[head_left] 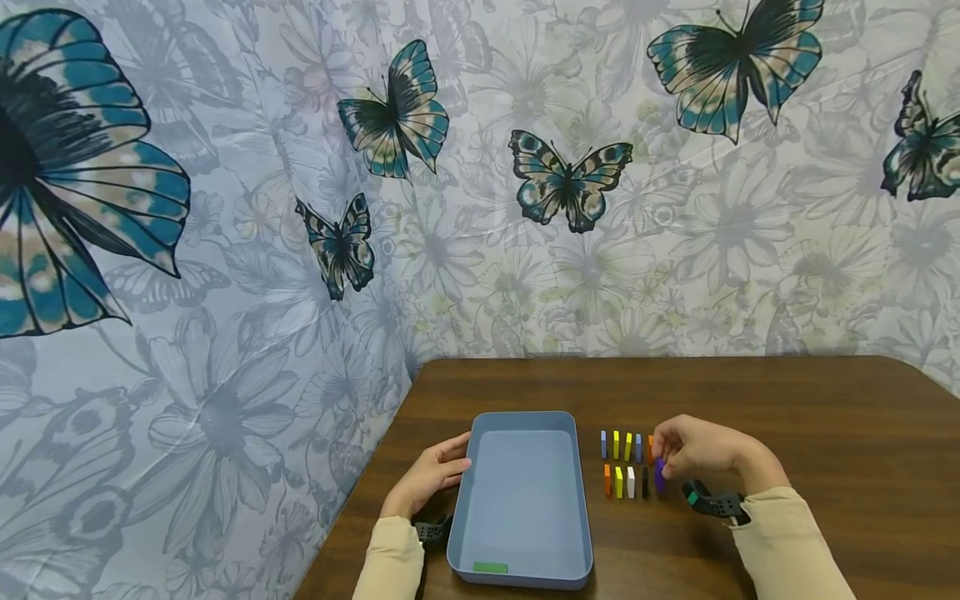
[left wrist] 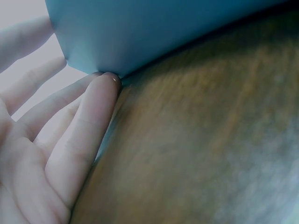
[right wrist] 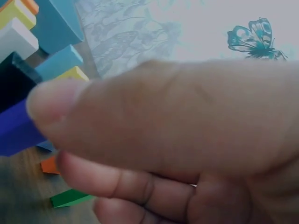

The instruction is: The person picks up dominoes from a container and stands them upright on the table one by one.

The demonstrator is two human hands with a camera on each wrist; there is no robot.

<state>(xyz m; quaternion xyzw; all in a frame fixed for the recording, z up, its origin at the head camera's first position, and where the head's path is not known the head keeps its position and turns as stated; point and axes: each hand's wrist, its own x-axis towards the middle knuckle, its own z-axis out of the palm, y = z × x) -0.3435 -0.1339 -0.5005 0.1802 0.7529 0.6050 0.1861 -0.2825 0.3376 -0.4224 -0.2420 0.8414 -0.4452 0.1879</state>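
My right hand pinches a purple block between thumb and fingers at the right end of the near row. In the right wrist view the thumb overlaps part of the purple block, beside a black block. My left hand rests with extended fingers against the left side of a blue-grey tray. The left wrist view shows its fingertips and thumb at the tray wall. A green block lies inside the tray along its near end.
Two rows of small upright blocks stand right of the tray, among them an orange block, a white block and a yellow block. An orange block is partly behind my right fingers. The brown table meets a butterfly-patterned wall covering.
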